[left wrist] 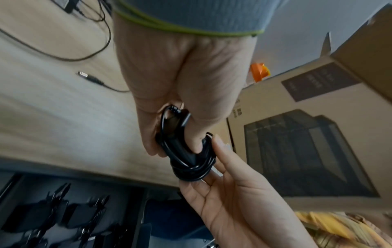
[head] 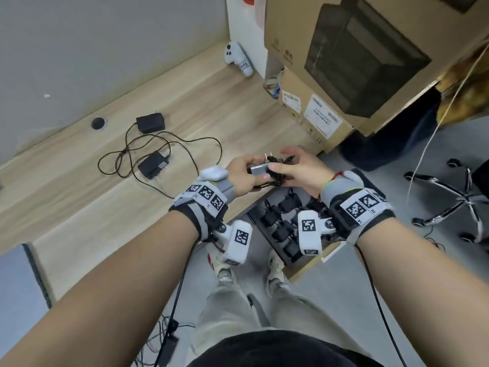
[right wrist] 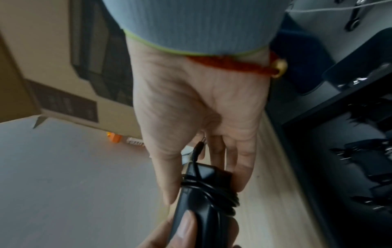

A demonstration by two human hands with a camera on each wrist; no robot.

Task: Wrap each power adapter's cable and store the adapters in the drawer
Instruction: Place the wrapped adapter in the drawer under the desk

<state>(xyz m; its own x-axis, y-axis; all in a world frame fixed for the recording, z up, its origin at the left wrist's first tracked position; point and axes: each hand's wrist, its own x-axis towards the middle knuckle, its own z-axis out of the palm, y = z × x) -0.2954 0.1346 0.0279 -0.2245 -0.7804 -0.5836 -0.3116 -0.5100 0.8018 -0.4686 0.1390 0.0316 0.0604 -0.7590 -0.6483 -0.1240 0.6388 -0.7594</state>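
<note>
Both forearms reach forward, left hand (head: 242, 174) and right hand (head: 301, 169) meeting, fingers curled.

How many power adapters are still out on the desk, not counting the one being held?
2. One adapter lies near the round desk hole; another adapter lies closer to the left hand, their loose cables tangled together.

A white game controller (head: 237, 58) leans by the wall at the back of my counter (head: 79, 186), beside stacked cardboard boxes (head: 370, 56), with an office chair's chrome base (head: 460, 200) to my right.

No legible text; labels on cardboard box (head: 321, 116) blurred.
</note>
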